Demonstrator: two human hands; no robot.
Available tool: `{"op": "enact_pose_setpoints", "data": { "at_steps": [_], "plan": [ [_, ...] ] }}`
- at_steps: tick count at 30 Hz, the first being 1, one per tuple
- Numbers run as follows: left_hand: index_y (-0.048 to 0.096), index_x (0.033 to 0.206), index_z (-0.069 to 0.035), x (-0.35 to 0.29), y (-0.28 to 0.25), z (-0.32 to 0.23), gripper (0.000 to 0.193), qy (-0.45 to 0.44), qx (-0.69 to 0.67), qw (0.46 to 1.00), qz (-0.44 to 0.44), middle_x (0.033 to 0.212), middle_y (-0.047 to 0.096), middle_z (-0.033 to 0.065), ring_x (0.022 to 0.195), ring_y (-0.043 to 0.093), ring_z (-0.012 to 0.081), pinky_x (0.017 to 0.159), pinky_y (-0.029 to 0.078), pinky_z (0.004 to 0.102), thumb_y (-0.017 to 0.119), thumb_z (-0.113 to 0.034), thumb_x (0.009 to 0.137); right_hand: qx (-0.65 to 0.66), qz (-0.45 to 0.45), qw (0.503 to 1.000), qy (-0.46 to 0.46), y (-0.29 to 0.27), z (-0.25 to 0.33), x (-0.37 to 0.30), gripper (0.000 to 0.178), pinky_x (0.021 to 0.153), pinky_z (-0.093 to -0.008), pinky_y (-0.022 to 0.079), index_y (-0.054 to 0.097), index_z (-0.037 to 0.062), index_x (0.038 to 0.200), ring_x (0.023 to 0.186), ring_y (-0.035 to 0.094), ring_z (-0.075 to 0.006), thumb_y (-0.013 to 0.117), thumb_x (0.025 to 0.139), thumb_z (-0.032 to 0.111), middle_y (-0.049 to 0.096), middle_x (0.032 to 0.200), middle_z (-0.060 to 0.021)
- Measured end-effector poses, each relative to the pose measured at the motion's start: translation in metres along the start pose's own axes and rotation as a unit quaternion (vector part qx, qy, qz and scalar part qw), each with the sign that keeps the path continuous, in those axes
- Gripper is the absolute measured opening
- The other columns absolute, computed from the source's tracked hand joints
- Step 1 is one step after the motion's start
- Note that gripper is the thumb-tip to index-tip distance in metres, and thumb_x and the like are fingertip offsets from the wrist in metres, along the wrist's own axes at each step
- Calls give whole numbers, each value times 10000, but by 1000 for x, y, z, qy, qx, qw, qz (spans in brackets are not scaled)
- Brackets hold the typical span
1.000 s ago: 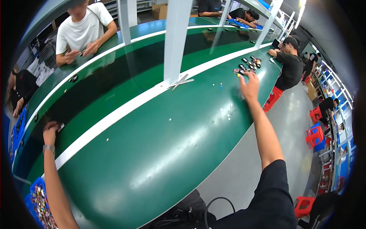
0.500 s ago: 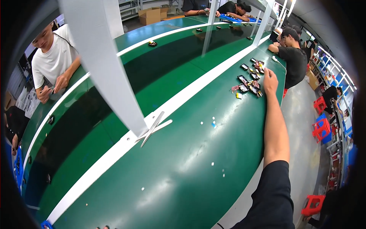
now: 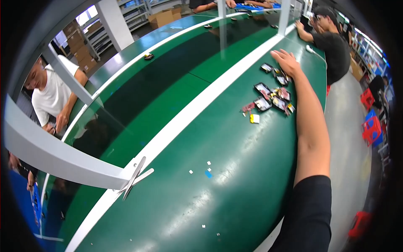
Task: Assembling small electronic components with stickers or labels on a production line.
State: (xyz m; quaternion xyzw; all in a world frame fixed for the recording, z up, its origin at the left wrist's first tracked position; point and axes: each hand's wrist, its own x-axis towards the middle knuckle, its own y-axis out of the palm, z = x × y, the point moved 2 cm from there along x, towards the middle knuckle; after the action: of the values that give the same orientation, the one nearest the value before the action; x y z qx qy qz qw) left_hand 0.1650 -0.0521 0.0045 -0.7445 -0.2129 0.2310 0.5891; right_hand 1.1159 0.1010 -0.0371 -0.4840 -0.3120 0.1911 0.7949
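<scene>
Reaching far forward, my right hand (image 3: 286, 63) lies palm down, fingers spread flat, on the green table (image 3: 218, 185); it grips nothing. The cluster of small dark packets (image 3: 273, 97) sits just below the wrist, beside my forearm, its long axis running alongside the arm. I cannot see my left hand. Scissors (image 3: 135, 177) lie well apart.

Black sleeve (image 3: 310, 214), bare forearm (image 3: 310, 122)

Head-worn view down over green bench (image 3: 176, 210)
</scene>
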Motion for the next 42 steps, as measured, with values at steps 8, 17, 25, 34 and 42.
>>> {"op": "enact_pose_setpoints", "data": {
  "at_steps": [8,17,25,34,42],
  "plan": [
    [512,1269,-56,11,-2,-10,415,0,-2,1000,-17,1442,436,272,1362,348,517,1109,203,684,432,-335,972,122,79,989,-15,-15,23,-31,840,1088,-399,371,631,94,1298,1277,535,-328,402,858,771,609,1329,-173],
    [570,1268,-45,19,-10,-14,410,13,-10,998,-54,1444,460,245,1368,370,473,1140,215,620,483,-261,932,264,105,946,-157,-42,119,-159,514,942,-327,491,704,48,1148,1061,656,-236,655,881,485,715,1119,-130],
    [580,1292,-65,10,-4,-11,422,20,-28,997,-73,1483,434,189,1400,343,420,1155,205,595,541,-219,901,190,97,932,-292,-53,183,-270,415,1050,-388,431,731,112,1129,1213,576,-307,744,801,365,646,1279,-125],
    [635,1219,-99,5,2,-5,424,25,-52,992,-110,1444,488,157,1365,387,418,1132,219,623,634,-229,815,183,124,893,-393,-67,307,-398,341,1115,-430,355,743,87,1045,1238,546,-323,707,828,348,637,1276,-128],
    [660,1166,-108,1,10,9,343,57,-117,979,-158,1411,528,136,1366,417,366,1144,245,593,672,-243,851,152,36,888,-432,-77,354,-410,275,983,-435,443,707,57,1074,1151,565,-326,692,849,213,656,1171,-121]
  ]
}}
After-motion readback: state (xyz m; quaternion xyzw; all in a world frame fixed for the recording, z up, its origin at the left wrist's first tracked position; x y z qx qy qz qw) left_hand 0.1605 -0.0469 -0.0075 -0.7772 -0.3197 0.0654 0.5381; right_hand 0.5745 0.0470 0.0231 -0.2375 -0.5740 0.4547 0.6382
